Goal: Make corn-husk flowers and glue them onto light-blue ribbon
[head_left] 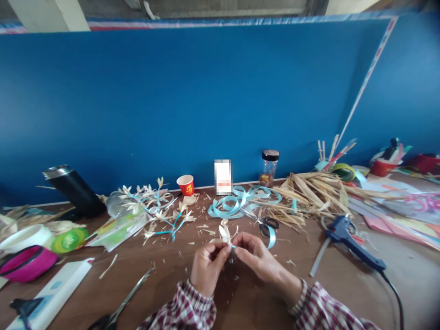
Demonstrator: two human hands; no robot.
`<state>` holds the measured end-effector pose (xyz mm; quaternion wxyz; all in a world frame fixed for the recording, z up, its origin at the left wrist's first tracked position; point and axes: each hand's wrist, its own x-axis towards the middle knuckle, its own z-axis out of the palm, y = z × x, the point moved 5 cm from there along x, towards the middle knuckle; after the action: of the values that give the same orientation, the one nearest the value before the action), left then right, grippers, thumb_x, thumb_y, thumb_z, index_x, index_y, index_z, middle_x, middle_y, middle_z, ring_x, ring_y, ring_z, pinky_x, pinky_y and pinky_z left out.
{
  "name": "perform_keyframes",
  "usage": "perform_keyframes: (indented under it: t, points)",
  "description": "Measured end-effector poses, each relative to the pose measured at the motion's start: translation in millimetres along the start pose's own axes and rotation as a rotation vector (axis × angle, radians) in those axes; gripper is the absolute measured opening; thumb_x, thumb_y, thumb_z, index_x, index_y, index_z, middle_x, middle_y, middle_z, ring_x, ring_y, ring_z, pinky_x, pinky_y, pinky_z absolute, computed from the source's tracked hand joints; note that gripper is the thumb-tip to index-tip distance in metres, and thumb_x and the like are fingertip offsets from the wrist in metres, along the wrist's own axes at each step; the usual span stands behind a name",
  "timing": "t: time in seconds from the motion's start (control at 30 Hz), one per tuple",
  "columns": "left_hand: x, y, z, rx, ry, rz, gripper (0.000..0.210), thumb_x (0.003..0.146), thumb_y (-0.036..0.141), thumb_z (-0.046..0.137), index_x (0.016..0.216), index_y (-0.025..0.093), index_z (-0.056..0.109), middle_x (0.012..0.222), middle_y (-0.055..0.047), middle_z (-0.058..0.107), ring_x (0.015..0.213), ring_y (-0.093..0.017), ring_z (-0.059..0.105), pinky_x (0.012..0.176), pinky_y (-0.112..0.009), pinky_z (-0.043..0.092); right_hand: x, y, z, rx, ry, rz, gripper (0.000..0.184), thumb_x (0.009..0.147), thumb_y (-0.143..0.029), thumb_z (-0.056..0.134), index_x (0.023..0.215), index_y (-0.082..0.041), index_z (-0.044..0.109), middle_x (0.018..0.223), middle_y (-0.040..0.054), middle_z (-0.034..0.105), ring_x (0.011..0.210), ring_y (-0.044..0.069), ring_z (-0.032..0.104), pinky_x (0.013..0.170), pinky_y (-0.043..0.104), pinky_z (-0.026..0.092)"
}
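Cream petals make a small husk flower (pixel 225 233), held up over the middle of the brown desk (pixel 175 275). The left hand (pixel 207 266) pinches its bottom. The right hand (pixel 259 259) pinches a tiny blue strip (pixel 233 246) just beside it. Behind lies curly blue ribbon (pixel 222 212); a blue glue gun (pixel 354 243) lies to the right.
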<state>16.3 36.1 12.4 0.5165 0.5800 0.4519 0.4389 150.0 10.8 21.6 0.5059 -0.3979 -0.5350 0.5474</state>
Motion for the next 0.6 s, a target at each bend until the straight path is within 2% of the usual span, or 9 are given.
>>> perform_keyframes:
  t: [0.17,0.3,0.47,0.6]
  points:
    - [3.4,-6.7,2.9,-0.143,-0.07,-0.096,0.026,0.068,0.039,0.068,0.068,0.013,0.062,0.052,0.003,0.052,0.044,-0.008,0.045,0.043,-0.019,0.038,0.1,0.3,-2.7,-0.037,0.032,0.005,0.023,0.081,-0.036,0.057,0.077,-0.015,0.051,0.066,-0.003,0.048,0.059,0.008,0.04,0.054,0.02,0.034]
    - [1.9,-9.4,6.0,-0.216,-0.135,-0.124,0.026,0.068,0.038,0.068,0.066,0.013,0.061,0.053,0.004,0.053,0.046,-0.007,0.047,0.045,-0.018,0.041,0.8,1.6,-1.6,-0.038,0.035,0.026,0.022,0.08,-0.035,0.057,0.077,-0.015,0.051,0.067,-0.0022,0.049,0.06,0.009,0.042,0.055,0.02,0.035]
    - [1.3,-11.0,7.1,-0.222,-0.165,-0.114,0.024,0.07,0.038,0.067,0.068,0.014,0.062,0.054,0.003,0.054,0.048,-0.008,0.049,0.047,-0.018,0.042,1.3,-0.5,-3.1,-0.093,0.049,0.007,0.017,0.08,-0.03,0.056,0.075,-0.015,0.051,0.068,-0.0017,0.05,0.061,0.009,0.043,0.057,0.021,0.036]
    - [1.5,-7.8,6.6,-0.162,-0.144,-0.097,0.024,0.069,0.038,0.068,0.069,0.014,0.064,0.054,0.002,0.056,0.047,-0.008,0.05,0.047,-0.018,0.042,2.0,0.8,-4.4,-0.166,0.074,-0.006,0.012,0.08,-0.025,0.055,0.075,-0.015,0.051,0.067,-0.0025,0.05,0.061,0.009,0.043,0.056,0.02,0.035]
